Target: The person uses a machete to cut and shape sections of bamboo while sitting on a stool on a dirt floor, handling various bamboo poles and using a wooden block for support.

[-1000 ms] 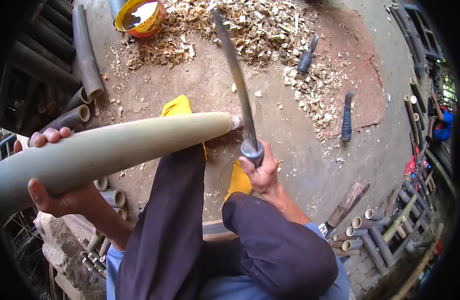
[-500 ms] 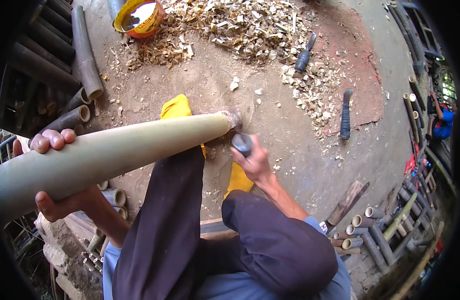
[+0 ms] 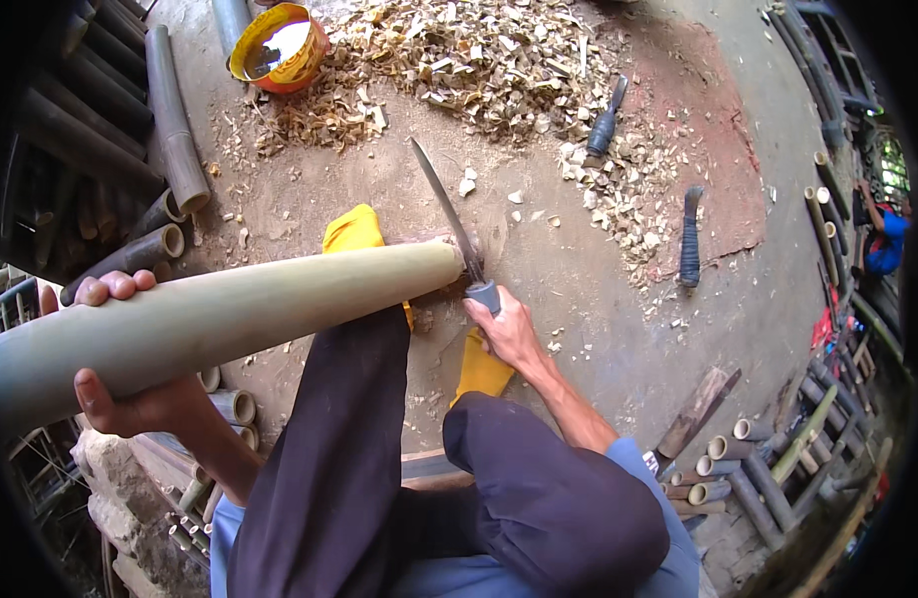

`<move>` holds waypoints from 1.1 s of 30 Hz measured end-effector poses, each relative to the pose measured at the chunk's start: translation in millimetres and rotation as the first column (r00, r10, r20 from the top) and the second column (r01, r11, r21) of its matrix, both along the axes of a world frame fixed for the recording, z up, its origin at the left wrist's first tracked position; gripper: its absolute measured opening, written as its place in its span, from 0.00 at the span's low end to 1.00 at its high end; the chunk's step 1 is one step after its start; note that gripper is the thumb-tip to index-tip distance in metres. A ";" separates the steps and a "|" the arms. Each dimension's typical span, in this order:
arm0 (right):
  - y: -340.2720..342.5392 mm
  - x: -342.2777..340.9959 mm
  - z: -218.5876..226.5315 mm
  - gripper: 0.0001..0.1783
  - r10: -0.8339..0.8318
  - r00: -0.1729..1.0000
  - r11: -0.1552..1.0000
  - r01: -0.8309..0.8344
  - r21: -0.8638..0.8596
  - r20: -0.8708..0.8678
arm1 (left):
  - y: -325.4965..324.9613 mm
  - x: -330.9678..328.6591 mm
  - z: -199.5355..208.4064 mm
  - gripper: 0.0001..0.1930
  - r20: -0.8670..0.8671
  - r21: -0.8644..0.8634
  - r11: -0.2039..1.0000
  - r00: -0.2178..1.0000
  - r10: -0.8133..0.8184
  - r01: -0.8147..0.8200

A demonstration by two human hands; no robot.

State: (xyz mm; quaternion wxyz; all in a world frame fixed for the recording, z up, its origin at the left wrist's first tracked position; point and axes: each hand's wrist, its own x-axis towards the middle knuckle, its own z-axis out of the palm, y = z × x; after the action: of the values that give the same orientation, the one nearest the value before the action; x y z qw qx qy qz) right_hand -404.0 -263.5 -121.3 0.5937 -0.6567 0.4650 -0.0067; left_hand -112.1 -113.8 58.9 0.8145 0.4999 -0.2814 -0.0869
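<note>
The left grip (image 3: 130,407) clasps a bamboo pole (image 3: 270,304) while the right grip (image 3: 507,327) holds a long knife (image 3: 449,210) beside the pole's far end

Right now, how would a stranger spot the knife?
Find the thick pale pole slanting in from the left. Beside its right end, the right hand grips the knife by a grey handle. Unlike the dark tools on the floor, it is held.
</note>
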 end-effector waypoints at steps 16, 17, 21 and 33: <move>18.4 6.6 43.2 0.24 0.008 0.956 0.925 0.104 -0.365 0.292 | -5.5 -15.7 15.2 0.28 -0.180 0.247 0.889 0.883 0.433 -0.385; 21.0 0.4 33.8 0.25 0.016 0.925 0.884 0.164 -0.437 0.380 | -10.2 -18.2 14.0 0.29 -0.196 0.252 0.888 0.879 0.435 -0.384; 15.5 -5.6 -32.3 0.23 -0.026 0.999 0.981 0.031 -0.193 0.031 | -13.7 -20.8 13.4 0.29 -0.262 0.276 0.882 0.853 0.452 -0.382; 13.1 -7.6 -20.9 0.23 -0.023 1.000 0.995 0.023 -0.101 0.002 | -5.5 -26.6 8.7 0.27 -0.260 0.120 0.960 0.925 0.278 -0.254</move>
State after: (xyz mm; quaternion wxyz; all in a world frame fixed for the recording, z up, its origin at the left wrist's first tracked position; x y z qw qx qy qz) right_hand -411.6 -250.4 -142.2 0.5600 -0.6804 0.4713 -0.0374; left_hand -138.6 -119.3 67.6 0.8281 0.5503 -0.0914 -0.0556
